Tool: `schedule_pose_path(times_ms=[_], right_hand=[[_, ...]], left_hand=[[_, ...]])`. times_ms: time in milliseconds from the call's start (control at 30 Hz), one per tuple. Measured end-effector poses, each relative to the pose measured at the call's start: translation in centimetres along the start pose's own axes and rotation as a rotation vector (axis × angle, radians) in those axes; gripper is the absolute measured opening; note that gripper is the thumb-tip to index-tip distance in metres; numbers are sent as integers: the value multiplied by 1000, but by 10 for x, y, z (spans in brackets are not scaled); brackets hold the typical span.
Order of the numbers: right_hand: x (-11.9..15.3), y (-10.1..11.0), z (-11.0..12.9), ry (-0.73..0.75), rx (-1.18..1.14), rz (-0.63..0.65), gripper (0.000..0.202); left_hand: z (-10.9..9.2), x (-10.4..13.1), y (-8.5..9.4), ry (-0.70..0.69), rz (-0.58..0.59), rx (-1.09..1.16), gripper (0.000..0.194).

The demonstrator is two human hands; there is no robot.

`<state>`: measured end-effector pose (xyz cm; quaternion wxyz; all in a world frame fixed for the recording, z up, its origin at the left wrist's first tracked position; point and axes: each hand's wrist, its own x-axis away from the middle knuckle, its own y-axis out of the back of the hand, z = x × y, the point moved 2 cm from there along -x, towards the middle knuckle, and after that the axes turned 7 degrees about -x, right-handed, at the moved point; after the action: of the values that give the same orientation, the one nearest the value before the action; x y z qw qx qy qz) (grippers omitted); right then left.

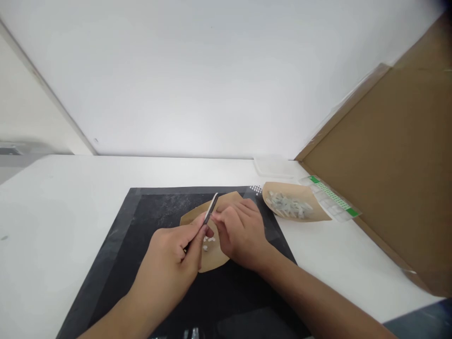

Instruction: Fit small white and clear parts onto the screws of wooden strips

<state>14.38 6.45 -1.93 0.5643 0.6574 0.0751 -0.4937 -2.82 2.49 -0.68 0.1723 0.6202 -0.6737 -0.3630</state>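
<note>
a brown paper tray (216,260) lies on the black mat (148,263) beneath the hands, with a few small white pieces (206,247) in it, part of it hidden by the fingers. above it the left hand (173,259) pinches a slim dark-and-white strip (211,208) between thumb and fingers, the strip tilted with its far end up. the right hand (243,230) is curled with its fingertips at the strip's side; whether they grip anything i cannot tell. to the right, a second paper tray (318,208) holds a loose heap of pale, see-through slivers (289,206). a clear plastic packet (335,202) with a green gridded strip along it meets that tray's right side, and a shallow translucent container (275,168) sits behind, near the wall. a patch of small white squares (255,189) shows at the mat's far right corner. the mat lies on a white desk (52,226), backed by a plain white wall (212,84), with a brown cardboard panel (388,165) slanting up on the right.
</note>
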Motion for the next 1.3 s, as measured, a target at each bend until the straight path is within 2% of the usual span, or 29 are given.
schedule_pose_path(times_ms=[167,267,433,533,600,700,833,933,1067,1200,1300], right_hand=[[-2,-1,-1,15,-98,76,23],[-5,2,-3,-26,-68,-31,21],[-9,4,-4,-17,-100,55,19],[-11,7,-6,-34,-92,-40,19],[-11,7,-6,-22,-95,-26,20],[-10,6,-5,-20,-107,46,20],[-9,9,-5,-38,-92,-32,19],[-9,8,-3,-9,-102,49,24],[-10,8,-6,-24,-91,-31,20],[-9,11,-11,-47,-165,-36,15],[-6,15,-13,-99,-236,-42,12]], left_hand=[[-1,0,2,-16,11,-20,53],[0,1,2,2,25,25,49],[-1,2,2,54,59,83,46],[-2,2,2,70,72,127,39],[-2,2,2,88,76,136,40],[-2,2,1,62,63,116,45],[-3,2,2,33,44,113,40],[-4,2,4,-2,8,62,47],[-4,0,6,-83,-60,-13,41],[2,-1,3,-126,-109,-53,30],[8,-1,2,-96,-139,-86,37]])
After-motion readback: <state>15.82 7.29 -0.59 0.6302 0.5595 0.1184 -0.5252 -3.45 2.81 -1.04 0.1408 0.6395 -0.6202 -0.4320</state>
